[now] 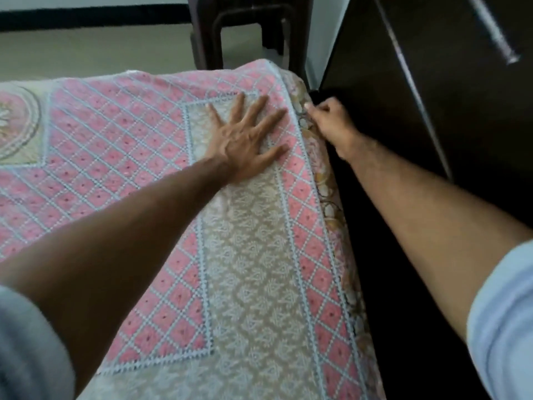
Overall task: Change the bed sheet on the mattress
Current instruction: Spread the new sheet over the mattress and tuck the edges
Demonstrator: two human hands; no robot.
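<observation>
On the bed, the pink sheet (121,134) is mostly spread, the flat left hand (245,140) presses it, and the right hand (328,122) pinches its edge, likely tucking it.

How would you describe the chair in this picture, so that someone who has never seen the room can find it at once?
Start from the bed sheet, pink with pale blue diamonds, and follow it to its far corner beyond the flat left hand. The chair stands on the floor right behind that corner. It is dark brown with an open square gap, unlike the plain dark cupboard beside it.
</observation>
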